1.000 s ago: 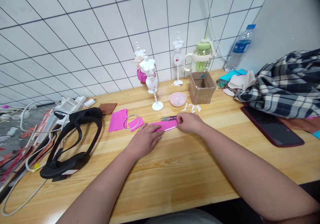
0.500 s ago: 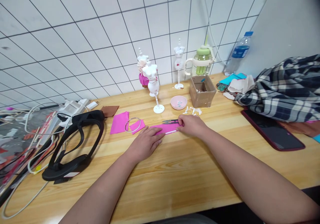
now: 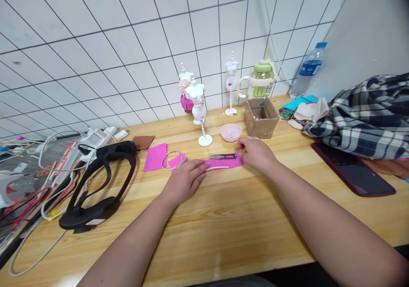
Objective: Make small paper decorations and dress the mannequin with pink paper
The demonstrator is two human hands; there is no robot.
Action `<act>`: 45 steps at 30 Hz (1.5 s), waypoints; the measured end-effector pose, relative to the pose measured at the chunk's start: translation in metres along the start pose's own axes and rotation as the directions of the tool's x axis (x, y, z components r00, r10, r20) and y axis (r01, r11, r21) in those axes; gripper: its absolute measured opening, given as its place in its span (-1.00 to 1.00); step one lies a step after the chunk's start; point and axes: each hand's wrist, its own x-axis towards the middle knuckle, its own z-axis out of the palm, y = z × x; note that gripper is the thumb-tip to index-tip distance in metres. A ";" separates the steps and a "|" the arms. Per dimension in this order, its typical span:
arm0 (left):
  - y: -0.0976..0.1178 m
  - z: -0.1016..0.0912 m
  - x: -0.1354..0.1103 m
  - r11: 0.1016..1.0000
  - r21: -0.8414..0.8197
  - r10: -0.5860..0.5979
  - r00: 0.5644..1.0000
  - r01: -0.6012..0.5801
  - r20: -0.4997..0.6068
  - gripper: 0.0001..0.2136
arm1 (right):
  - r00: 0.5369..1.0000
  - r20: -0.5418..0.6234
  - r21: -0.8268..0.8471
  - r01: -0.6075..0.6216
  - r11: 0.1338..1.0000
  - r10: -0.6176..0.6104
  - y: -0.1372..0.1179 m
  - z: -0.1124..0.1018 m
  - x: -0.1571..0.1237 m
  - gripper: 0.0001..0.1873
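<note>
My left hand (image 3: 187,178) lies flat with its fingers stretched over the left end of a bright pink fabric strip (image 3: 239,160). A narrow white strip (image 3: 220,167) runs along the fabric's near edge. Black-handled thread snips (image 3: 223,156) rest on the pink fabric. Just past its right end, my right hand (image 3: 255,151) is closed, thumb and fingertips together; anything between them is too small to make out. Behind that hand stands a pink dish (image 3: 230,132) with small clear pieces in it. A metal ring (image 3: 171,160) lies partly over other pink pieces left of my left hand.
White mini dress forms (image 3: 198,103) stand behind. Toward the right are a cardboard box (image 3: 262,118), a green-lidded cup (image 3: 260,80), a water bottle (image 3: 308,70), a phone (image 3: 353,169) and plaid cloth (image 3: 372,116). A black headset-like frame (image 3: 97,189) and cables lie left.
My right hand has left the fabric's right end and moved right and slightly away, now covering the small white scraps. My left hand stays on the fabric. The view has shifted slightly.
</note>
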 end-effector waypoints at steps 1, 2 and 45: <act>-0.003 -0.003 -0.001 1.000 0.018 -0.024 0.998 0.025 -0.062 -0.65 | 1.000 -0.012 0.019 0.002 1.000 -0.002 -0.001 0.000 0.000 -0.67; -0.007 -0.007 -0.002 0.997 0.043 -0.062 0.990 0.068 -0.124 -0.66 | 1.000 -0.022 0.037 0.002 0.999 -0.002 -0.001 0.000 0.000 -0.66; -0.052 -0.027 -0.011 0.574 0.361 -0.787 0.616 0.735 -0.002 -0.61 | 0.925 -0.135 0.041 0.364 0.931 -0.356 -0.031 0.018 -0.018 -0.79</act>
